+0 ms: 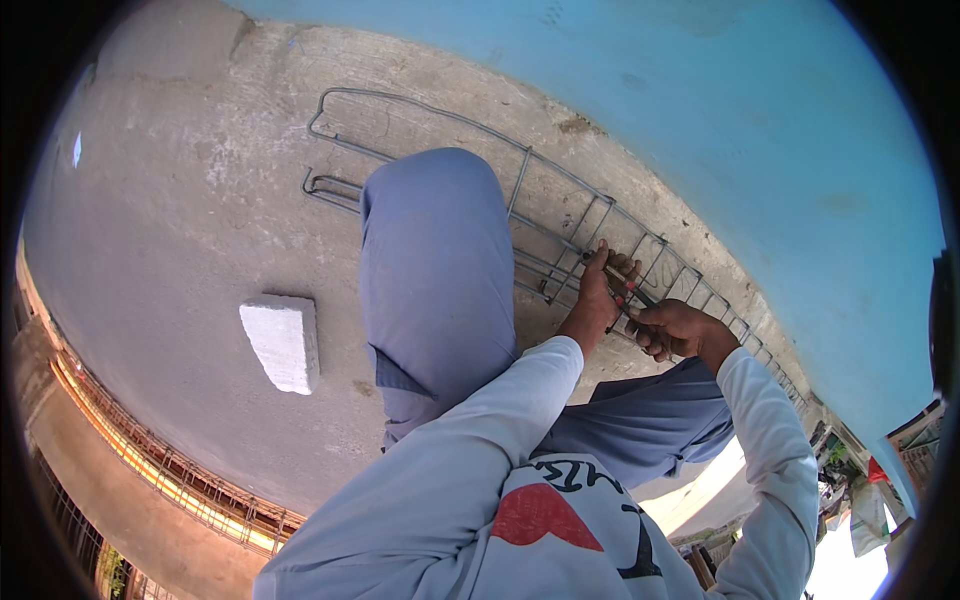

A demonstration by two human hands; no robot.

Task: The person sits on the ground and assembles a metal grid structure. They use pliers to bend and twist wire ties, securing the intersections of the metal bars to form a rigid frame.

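Note:
A long rebar cage of thin grey steel bars with cross ties lies on the concrete, running from far left to near right past my knee. Over its middle, my left hand is closed at the bars, its fingers bent around something too small to make out. Just to the right, my right hand grips a slender dark tool, which slants up and left toward my left fingers. Small red spots show between the hands. The tool's exact kind and its tip are hidden by the fingers.
A white block lies on the concrete floor left of my bent knee. A blue wall rises beyond the cage. At the lower left, more steel bars run along an edge. Mixed clutter stands at the lower right.

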